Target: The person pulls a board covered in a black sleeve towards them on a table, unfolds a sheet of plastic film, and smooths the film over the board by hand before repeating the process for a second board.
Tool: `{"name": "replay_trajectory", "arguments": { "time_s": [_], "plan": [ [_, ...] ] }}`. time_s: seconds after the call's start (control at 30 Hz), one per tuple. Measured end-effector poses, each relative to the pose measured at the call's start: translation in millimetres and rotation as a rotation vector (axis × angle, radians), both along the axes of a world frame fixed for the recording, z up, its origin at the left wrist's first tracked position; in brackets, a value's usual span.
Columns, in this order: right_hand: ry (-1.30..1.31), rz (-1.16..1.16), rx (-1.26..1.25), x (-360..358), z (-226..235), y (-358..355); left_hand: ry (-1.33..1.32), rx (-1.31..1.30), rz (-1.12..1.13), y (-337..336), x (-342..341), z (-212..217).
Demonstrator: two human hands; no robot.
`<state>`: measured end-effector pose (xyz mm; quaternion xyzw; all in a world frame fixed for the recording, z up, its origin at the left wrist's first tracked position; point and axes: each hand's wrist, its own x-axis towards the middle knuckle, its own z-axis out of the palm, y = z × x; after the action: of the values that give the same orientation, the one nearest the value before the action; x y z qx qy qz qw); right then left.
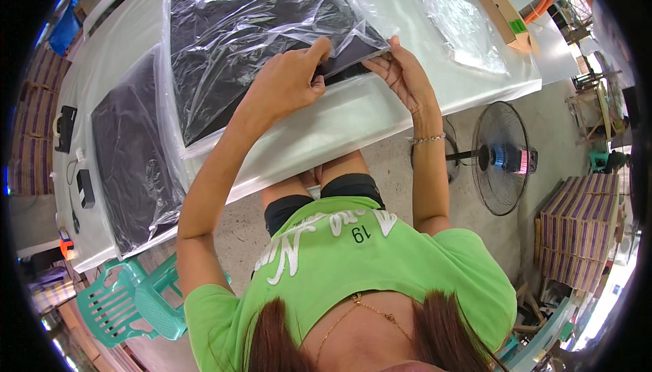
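A large dark flat sheet (pixel 224 52) in a clear plastic bag lies on the white-covered table before me. My right hand (pixel 402 76) pinches the bag's near right corner, where a dark edge is lifted a little. Beside it, my left hand (pixel 288 81) is curled over the same near edge, thumb and index finger at the plastic; its other fingertips are hidden. Wrinkled, shiny clear plastic (pixel 353 36) covers the sheet near both hands. To the left, a second dark sheet in clear plastic (pixel 132 148) rests partly under the first bag's edge.
Folded clear plastic bags (pixel 462 29) and an open brown cardboard box (pixel 506 15) lie at the table's right. A black device (pixel 66 129) and a small black box (pixel 85 188) sit at its left edge. A standing fan (pixel 499 158) is right of me, a green plastic chair (pixel 115 297) lower left.
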<state>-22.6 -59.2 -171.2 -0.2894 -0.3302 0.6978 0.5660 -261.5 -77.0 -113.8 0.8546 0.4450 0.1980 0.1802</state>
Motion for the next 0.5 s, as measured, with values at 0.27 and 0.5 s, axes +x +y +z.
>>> {"name": "replay_trajectory", "arguments": {
  "time_s": [0.27, 0.5],
  "plan": [
    [0.034, -0.004, -0.039, -3.2, -1.7, 0.5, -0.136, -0.017, -0.094, 5.3, -10.2, -4.5],
    [0.029, 0.076, -0.018, 1.7, -2.2, 10.0, -0.12, -0.066, -0.085, 0.4, -10.1, 0.2]
  ]
}}
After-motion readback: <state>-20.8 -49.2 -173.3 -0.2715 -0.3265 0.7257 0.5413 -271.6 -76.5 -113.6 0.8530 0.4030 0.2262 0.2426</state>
